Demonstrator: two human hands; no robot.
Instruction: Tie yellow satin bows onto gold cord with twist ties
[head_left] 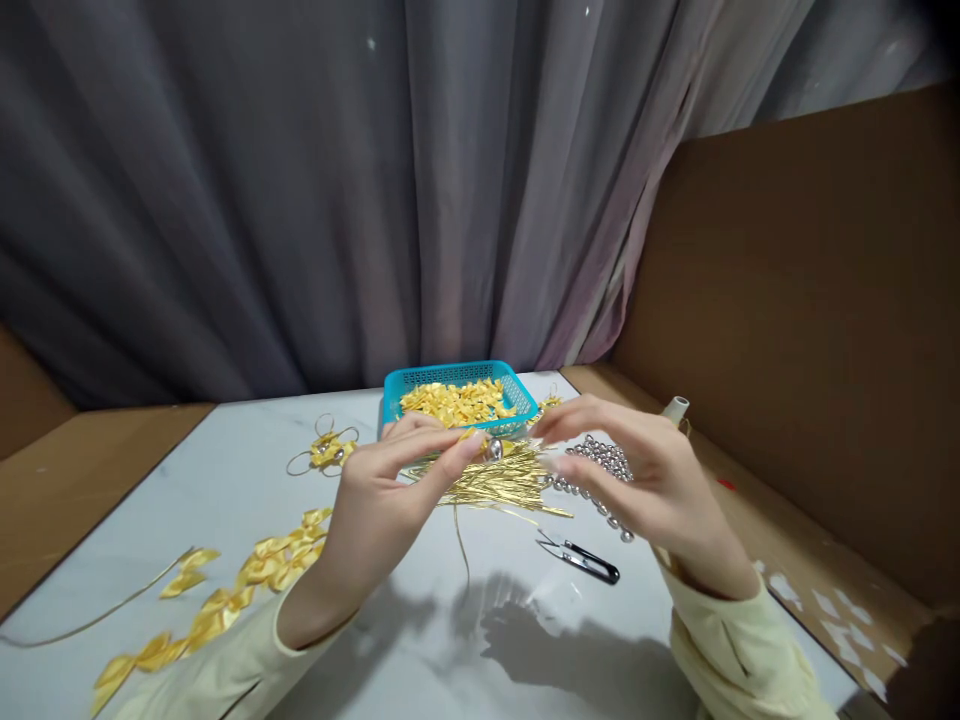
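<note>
Between thumb and fingertips, my left hand [397, 490] pinches a yellow ribbon bow with a shiny silver bead [493, 450] at its front. A thin gold cord [461, 545] hangs below that hand; I cannot tell whether it is tied to the bow. My right hand [634, 475] is raised just to the right, thumb and fingers apart, holding nothing I can see. Under both hands lies a bundle of gold cords [499, 480]. A heap of silver beads [604, 458] sits behind my right hand, and black-handled thread snips [577, 560] lie in front of it.
A blue basket [385, 400] of yellow bows [457, 400] stands at the back. Bows with looped cords [328, 450] lie at left, above a row of loose yellow bows [217, 615]. One bow [189, 575] has a long cord. A cardboard wall [817, 330] rises at right.
</note>
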